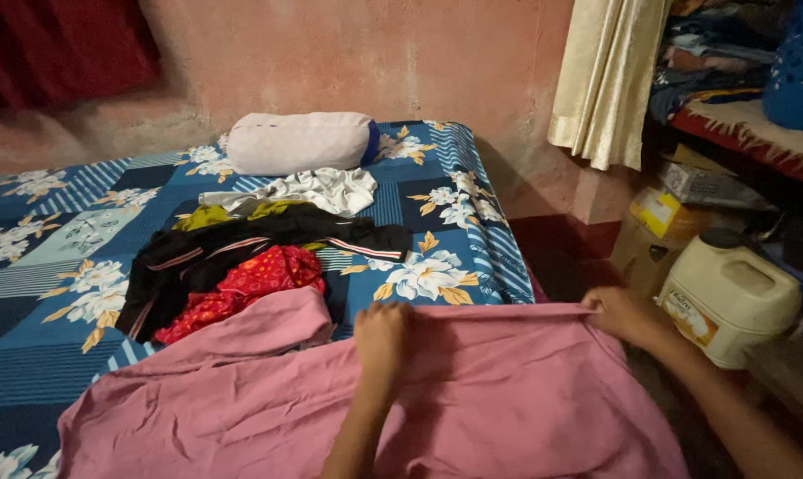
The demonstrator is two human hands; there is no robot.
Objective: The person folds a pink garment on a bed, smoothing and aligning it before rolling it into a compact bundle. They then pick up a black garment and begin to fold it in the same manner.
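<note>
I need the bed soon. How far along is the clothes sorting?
Nothing looks finished: no folded stack shows. In hand: the left hand and right hand hold the far edge of a large pink cloth spread on the blue floral bedsheet. Left: the black striped garment, red patterned garment and white crumpled garment lie loose.

On the bed (pixel 29 372), a cloth (pixel 508 399) spans the near edge, clothes (pixel 242 257) behind it, a pillow (pixel 299 142) at the far edge.

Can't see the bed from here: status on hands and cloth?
Left hand and right hand both grip the pink cloth along its top edge. Clothes pile lies just beyond, on the bed.
</note>
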